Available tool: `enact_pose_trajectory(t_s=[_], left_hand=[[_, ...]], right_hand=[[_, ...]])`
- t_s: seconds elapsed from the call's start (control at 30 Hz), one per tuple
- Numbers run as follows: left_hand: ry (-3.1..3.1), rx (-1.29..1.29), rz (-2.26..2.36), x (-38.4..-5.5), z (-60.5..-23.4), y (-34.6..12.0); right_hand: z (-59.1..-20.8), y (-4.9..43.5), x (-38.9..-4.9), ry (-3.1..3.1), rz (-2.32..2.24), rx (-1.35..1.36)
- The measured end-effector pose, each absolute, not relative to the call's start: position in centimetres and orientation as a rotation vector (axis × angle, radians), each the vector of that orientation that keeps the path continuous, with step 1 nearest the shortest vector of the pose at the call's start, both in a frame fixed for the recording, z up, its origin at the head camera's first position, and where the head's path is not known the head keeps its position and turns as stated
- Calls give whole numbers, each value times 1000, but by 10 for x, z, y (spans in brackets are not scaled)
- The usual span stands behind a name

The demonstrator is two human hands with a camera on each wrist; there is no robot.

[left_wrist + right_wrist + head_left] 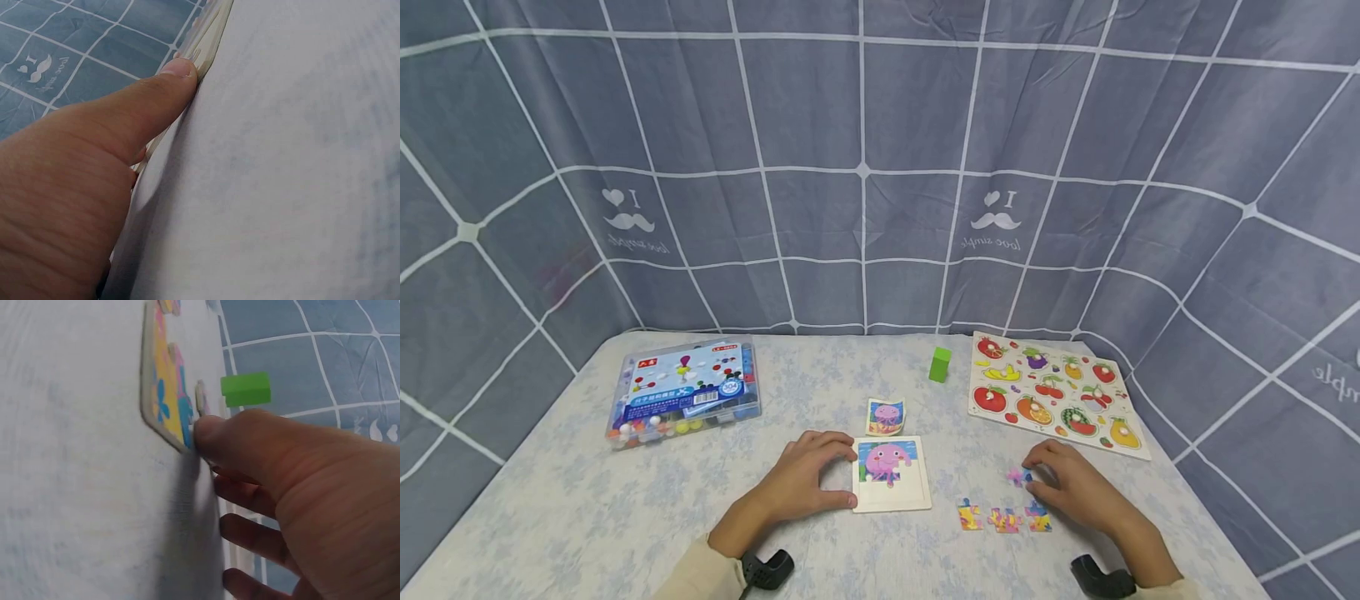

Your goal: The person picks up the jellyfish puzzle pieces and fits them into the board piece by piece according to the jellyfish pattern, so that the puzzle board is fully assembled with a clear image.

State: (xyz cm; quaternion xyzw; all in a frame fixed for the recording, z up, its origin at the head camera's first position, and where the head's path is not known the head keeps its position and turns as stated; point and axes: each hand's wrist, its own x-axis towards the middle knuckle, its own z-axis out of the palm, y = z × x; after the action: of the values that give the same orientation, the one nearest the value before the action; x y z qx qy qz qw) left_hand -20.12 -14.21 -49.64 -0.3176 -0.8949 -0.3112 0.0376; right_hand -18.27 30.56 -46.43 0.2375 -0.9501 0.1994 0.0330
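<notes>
In the head view a square puzzle board (pixel 891 497) with a partly filled pink octopus picture lies on the table. My left hand (pixel 808 479) rests against its left edge, thumb low and fingers higher up. The left wrist view shows that thumb (pixel 178 69) laid straight along the board's side (pixel 212 47). To the right, my right hand (pixel 1071 486) pinches a pink and blue puzzle piece (pixel 1018 477) between thumb and forefinger, low over the tabletop. Several loose pieces, including a yellow one (pixel 970 517), lie in a row in front of it.
A small octopus picture card (pixel 886 417) lies just behind the board. Farther back stand a green block (pixel 939 365) and a fruit puzzle board (pixel 1052 392) on the right. A clear plastic box of colored parts (pixel 688 392) sits at the left.
</notes>
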Motion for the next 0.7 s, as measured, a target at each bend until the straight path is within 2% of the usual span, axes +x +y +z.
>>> enact_pose_trajectory(t_s=[0.4,0.7], left_hand=[[-2761,-957,-955,-200,-495,-142],[-2751,-962,-979,-199,-494,-141]], right_hand=[[-465,296,-194,-2908,618,794],[-461,250,-212,-2919,727,933]])
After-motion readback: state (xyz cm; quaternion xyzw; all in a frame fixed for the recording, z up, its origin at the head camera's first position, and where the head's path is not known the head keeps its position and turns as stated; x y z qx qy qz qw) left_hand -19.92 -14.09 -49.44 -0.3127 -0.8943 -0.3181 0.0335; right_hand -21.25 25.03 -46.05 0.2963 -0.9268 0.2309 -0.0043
